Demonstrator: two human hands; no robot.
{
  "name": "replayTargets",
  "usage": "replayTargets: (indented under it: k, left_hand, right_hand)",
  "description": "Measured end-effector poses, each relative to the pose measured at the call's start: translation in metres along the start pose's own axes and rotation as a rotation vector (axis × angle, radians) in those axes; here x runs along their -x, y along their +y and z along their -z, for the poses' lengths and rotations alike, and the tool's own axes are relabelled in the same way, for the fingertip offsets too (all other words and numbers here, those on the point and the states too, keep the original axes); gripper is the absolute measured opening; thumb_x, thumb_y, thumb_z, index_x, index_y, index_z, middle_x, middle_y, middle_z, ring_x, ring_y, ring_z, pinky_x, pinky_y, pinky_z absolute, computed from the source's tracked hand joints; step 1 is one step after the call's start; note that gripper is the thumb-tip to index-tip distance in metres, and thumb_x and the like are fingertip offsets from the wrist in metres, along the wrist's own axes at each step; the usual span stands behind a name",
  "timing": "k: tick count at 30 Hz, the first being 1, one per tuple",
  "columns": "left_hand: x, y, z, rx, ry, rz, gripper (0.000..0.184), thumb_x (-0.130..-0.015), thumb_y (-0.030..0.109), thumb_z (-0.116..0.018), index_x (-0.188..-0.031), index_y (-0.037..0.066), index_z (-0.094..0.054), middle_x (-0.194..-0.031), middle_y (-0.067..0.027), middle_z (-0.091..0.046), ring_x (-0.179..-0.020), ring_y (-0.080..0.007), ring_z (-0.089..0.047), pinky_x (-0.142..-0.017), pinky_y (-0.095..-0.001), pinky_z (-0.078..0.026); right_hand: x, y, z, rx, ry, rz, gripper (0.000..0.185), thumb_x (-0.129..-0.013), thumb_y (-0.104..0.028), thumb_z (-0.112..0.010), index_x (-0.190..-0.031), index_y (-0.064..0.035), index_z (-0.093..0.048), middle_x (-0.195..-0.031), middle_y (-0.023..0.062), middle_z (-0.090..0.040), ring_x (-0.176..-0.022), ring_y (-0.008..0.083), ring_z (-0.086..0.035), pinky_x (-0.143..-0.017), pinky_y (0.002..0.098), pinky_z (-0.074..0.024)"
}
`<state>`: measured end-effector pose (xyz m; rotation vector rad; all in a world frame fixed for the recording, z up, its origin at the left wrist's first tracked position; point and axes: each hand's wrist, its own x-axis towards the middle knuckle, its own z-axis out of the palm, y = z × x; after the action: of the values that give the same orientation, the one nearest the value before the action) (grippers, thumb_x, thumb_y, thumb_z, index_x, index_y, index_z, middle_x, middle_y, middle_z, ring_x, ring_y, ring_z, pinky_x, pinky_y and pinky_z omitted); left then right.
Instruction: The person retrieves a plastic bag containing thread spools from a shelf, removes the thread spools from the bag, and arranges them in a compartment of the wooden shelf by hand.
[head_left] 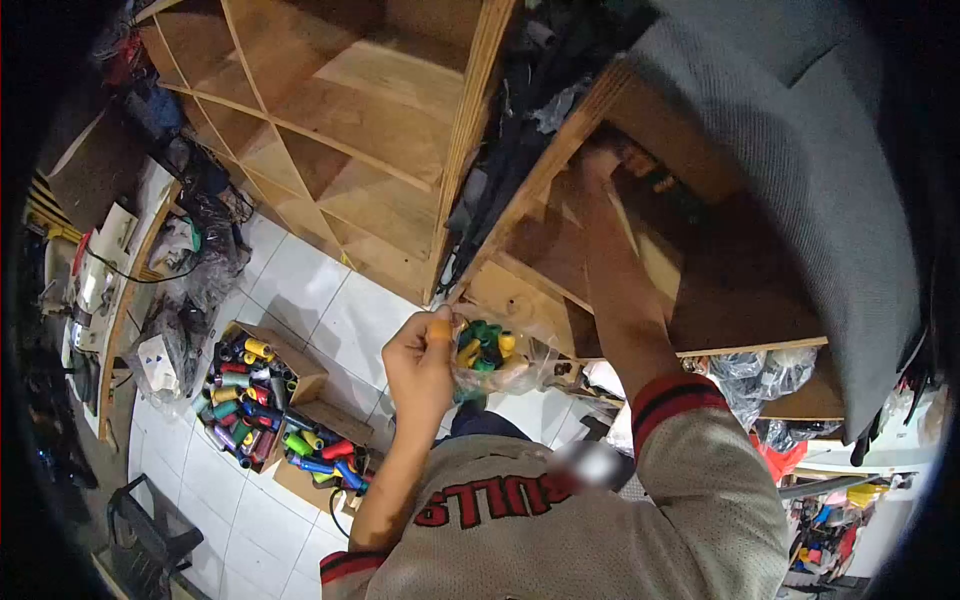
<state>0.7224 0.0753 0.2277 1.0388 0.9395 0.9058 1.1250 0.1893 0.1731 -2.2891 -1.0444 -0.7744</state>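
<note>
My left hand (pixel 420 365) is closed on the edge of a clear plastic bag (pixel 525 372). Several green and yellow thread spools (pixel 486 346) lie inside the bag, which hangs in front of my body. An orange band wraps around my left thumb. My right arm stretches up into a compartment of the wooden shelf (pixel 545 240). Deep in there, my right hand (pixel 602 165) is near some small orange and dark things (pixel 660 180) that I cannot make out. Its fingers are too shadowed and small to read.
Cardboard boxes full of coloured thread spools (pixel 240 400) stand on the white tiled floor (pixel 345 310) at left. A second wooden shelf (pixel 360 120) leans at upper left. Grey fabric (pixel 800 170) drapes over the right shelf. A sewing machine (pixel 105 245) is at far left.
</note>
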Motion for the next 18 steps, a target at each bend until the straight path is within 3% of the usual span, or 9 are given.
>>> replayTargets:
  k: [4,10,14,16,18]
  left_hand:
    - [-0.003,-0.006,0.007,-0.088,0.017,-0.063,0.026,-0.09,0.024,-0.057,-0.08,0.0,-0.061,-0.054,0.0058,-0.042,-0.048,-0.0029,-0.033,-0.043,-0.0207,-0.021]
    - [-0.006,-0.004,0.005,-0.008,0.049,-0.002,0.027,-0.09,0.025,-0.057,-0.077,0.001,-0.06,-0.054,0.0048,-0.043,-0.047,-0.0028,-0.034,-0.042,-0.02,-0.021]
    - [-0.01,-0.002,0.005,0.015,0.068,-0.061,0.028,-0.09,0.026,-0.057,-0.076,0.002,-0.06,-0.055,0.005,-0.043,-0.047,-0.0032,-0.033,-0.043,-0.0205,-0.021]
    - [-0.011,0.004,0.008,-0.018,0.049,-0.011,0.028,-0.09,0.026,-0.058,-0.077,0.001,-0.061,-0.056,0.0051,-0.044,-0.048,-0.0032,-0.033,-0.044,-0.0204,-0.022]
    - [-0.01,0.015,0.005,-0.053,0.045,-0.025,0.028,-0.09,0.025,-0.057,-0.078,0.0,-0.062,-0.059,0.0054,-0.045,-0.051,-0.0034,-0.033,-0.047,-0.0204,-0.023]
  right_hand:
    - [-0.006,-0.002,-0.005,0.004,-0.011,-0.01,0.031,-0.087,-0.019,-0.054,-0.109,0.0039,-0.054,-0.101,0.0127,-0.059,-0.084,0.0228,-0.058,-0.074,0.0338,-0.0469]
    - [0.003,-0.005,0.0,-0.017,-0.048,-0.07,0.032,-0.086,-0.018,-0.055,-0.109,0.0039,-0.054,-0.1,0.0135,-0.06,-0.082,0.0227,-0.058,-0.073,0.0341,-0.0472]
    - [0.019,-0.018,0.027,-0.057,-0.158,-0.235,0.032,-0.086,-0.017,-0.055,-0.11,0.0039,-0.054,-0.099,0.014,-0.061,-0.08,0.0227,-0.058,-0.071,0.0343,-0.0475]
    - [0.03,-0.029,0.064,-0.171,-0.297,-0.395,0.032,-0.086,-0.017,-0.056,-0.11,0.0039,-0.054,-0.098,0.0143,-0.061,-0.079,0.0226,-0.059,-0.071,0.0344,-0.0476]
    - [0.046,-0.038,0.104,-0.535,-0.418,-0.521,0.032,-0.086,-0.017,-0.056,-0.11,0.0039,-0.054,-0.098,0.0146,-0.061,-0.079,0.0226,-0.059,-0.07,0.0345,-0.0478]
